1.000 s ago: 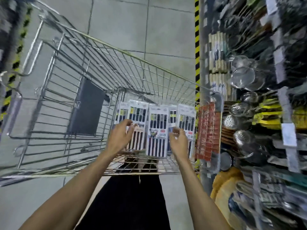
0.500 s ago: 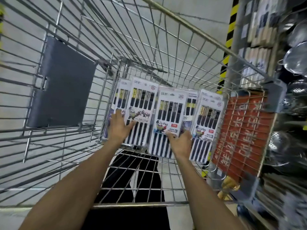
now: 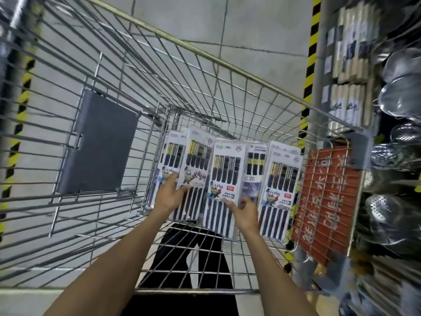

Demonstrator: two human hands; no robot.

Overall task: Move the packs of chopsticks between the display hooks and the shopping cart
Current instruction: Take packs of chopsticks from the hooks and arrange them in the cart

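Several packs of chopsticks (image 3: 224, 179) are seen standing in a leaning row inside the shopping cart (image 3: 205, 55), propped against the wire end wall nearest the person. The left hand (image 3: 169, 196) is pressed onto the second pack from the left (image 3: 196, 165), its fingers spread over the printed label and the thumb hooked on the pack's edge, so a grip on that pack is shown. The right hand (image 3: 245, 212) is held with curled fingers at the lower edge of the middle pack (image 3: 225, 176); whether that pack is actually pinched cannot be told. A grey plastic flap (image 3: 98, 142) is fixed to the cart's wire wall, left of the packs. A red sign (image 3: 325, 201) with white characters is mounted on the cart's right side, just beside the rightmost pack (image 3: 281, 185). Beyond the cart's right side, metal strainers (image 3: 401, 94) are hung on a display rack
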